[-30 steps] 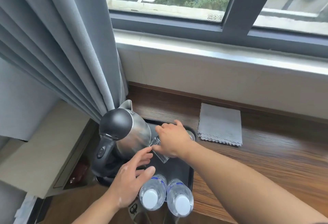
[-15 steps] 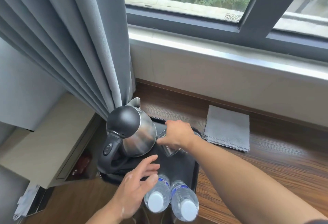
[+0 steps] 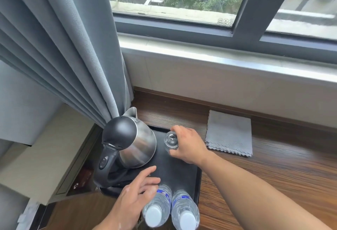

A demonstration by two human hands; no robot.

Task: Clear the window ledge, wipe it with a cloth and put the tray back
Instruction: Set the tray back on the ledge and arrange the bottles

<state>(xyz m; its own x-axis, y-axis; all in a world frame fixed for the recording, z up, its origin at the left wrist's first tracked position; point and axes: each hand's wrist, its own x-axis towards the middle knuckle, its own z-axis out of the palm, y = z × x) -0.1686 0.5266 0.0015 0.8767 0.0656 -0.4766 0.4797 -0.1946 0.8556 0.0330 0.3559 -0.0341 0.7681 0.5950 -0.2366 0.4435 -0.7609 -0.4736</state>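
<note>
A black tray (image 3: 184, 177) lies on the wooden ledge (image 3: 273, 178) under the window. On it stand a steel kettle (image 3: 135, 147) with a black lid and two water bottles (image 3: 171, 209) at the front. My right hand (image 3: 189, 146) grips a clear glass (image 3: 170, 141) at the tray's back, beside the kettle. My left hand (image 3: 135, 198) hovers with loose, spread fingers over the tray's front left, next to the bottles and the kettle's base. A folded grey cloth (image 3: 229, 133) lies on the ledge to the right of the tray.
A grey curtain (image 3: 69, 47) hangs at the left and touches the kettle's lid. The white sill (image 3: 228, 60) and window frame run along the back. Left of the ledge a beige cabinet top (image 3: 42, 158) sits lower down.
My right hand has turned the glass from tilted to upright near the tray's back. My left hand has drawn back a little toward the bottles. The view has tilted up.
</note>
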